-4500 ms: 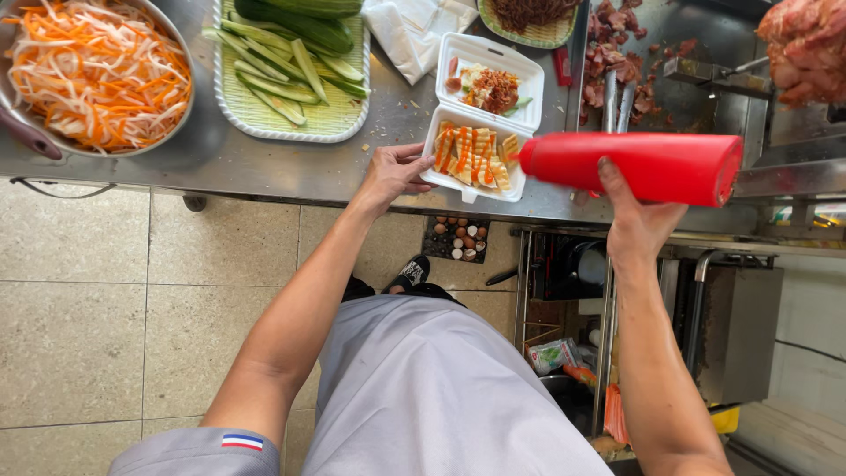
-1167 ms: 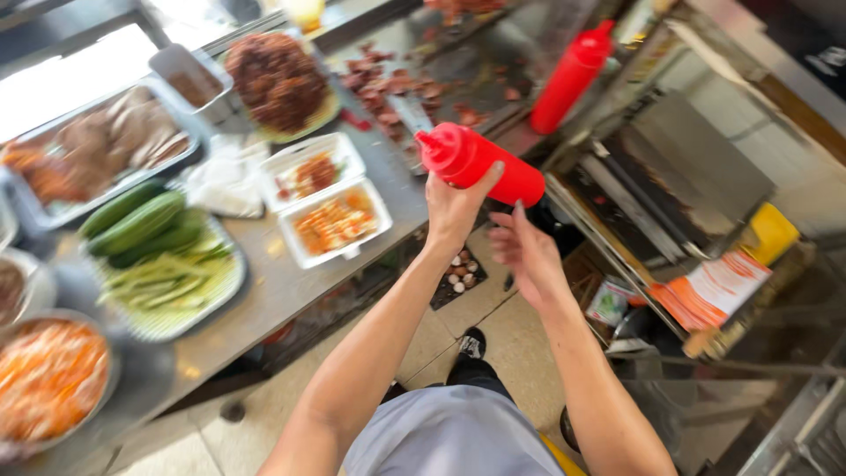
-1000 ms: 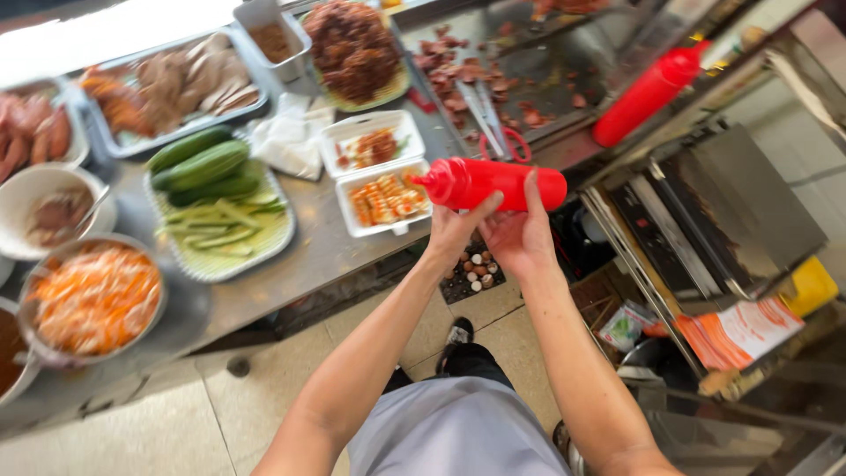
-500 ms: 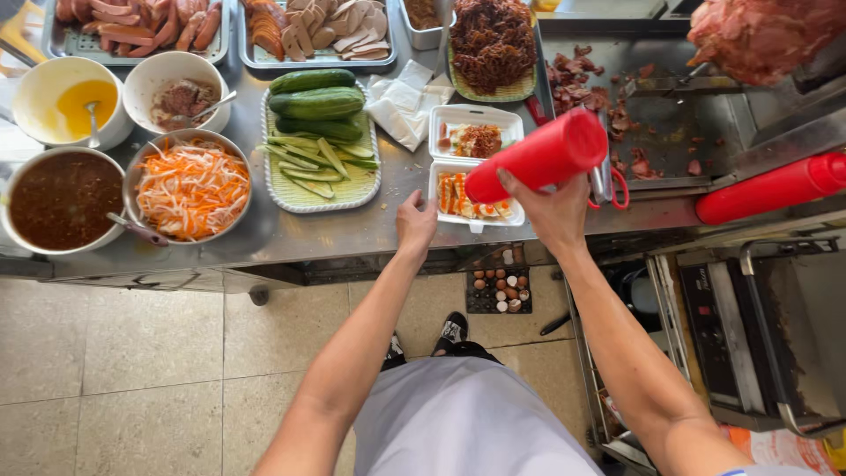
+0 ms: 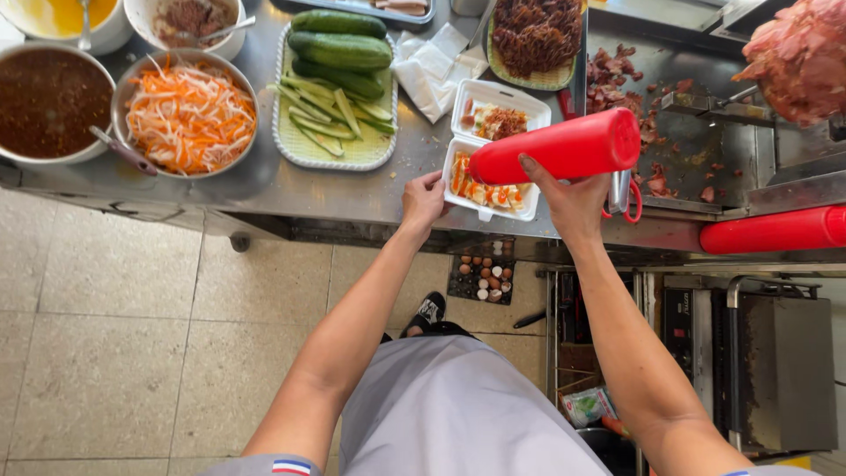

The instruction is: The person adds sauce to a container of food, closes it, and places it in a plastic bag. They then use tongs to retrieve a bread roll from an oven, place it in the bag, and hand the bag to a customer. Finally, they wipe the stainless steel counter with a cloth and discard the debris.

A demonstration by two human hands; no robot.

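My right hand (image 5: 573, 198) grips a red squeeze bottle (image 5: 560, 147), held sideways with its tip pointing left over an open white foam box (image 5: 490, 166). The near half of the box holds food with orange strips; the far half holds shredded brown filling. My left hand (image 5: 424, 199) rests on the near left edge of the box at the front of the steel counter (image 5: 256, 185).
To the left stand a tray of cucumbers (image 5: 335, 88), a bowl of carrot shreds (image 5: 187, 115) and a bowl of dark sauce (image 5: 48, 101). A second red bottle (image 5: 775, 231) lies at right by a griddle (image 5: 696, 132) with meat bits. An egg tray (image 5: 482, 278) sits below the counter.
The view has swung back over the counter. The red bottle went from tilted up to lying sideways, low over the box. My left hand moved onto the box edge.
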